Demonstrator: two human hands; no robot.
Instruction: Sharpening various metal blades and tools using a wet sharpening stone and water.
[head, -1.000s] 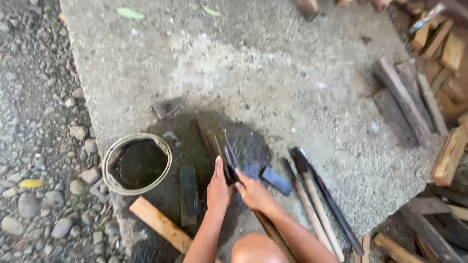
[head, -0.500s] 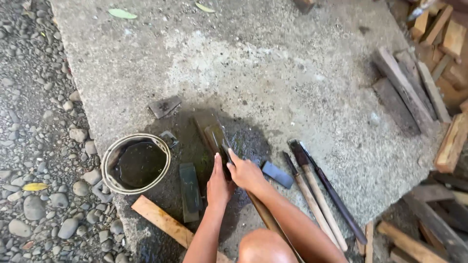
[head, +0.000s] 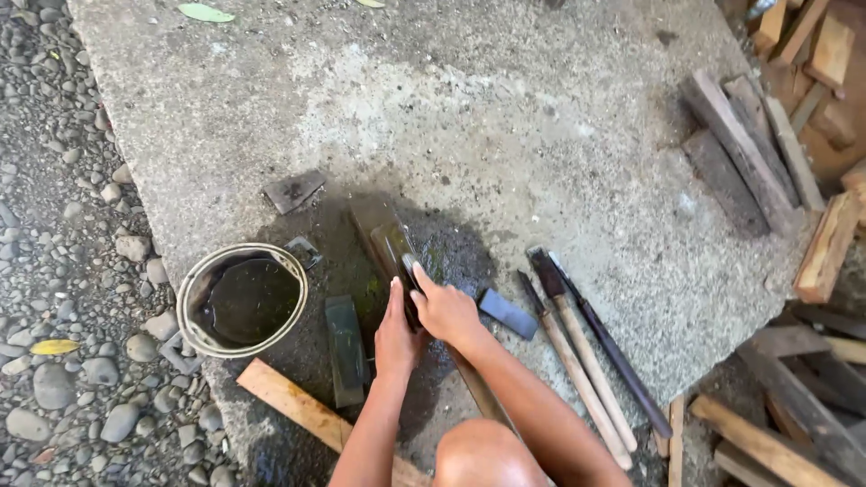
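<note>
Both hands, left hand (head: pixel 395 332) and right hand (head: pixel 445 310), press flat on blade (head: pixel 394 248).

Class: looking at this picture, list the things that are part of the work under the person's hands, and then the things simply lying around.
In use:
left hand
right hand
blade
wet sharpening stone
pail of water

Lying about:
spare dark stone
wooden-handled tools
wood scraps
plank
leaf
</note>
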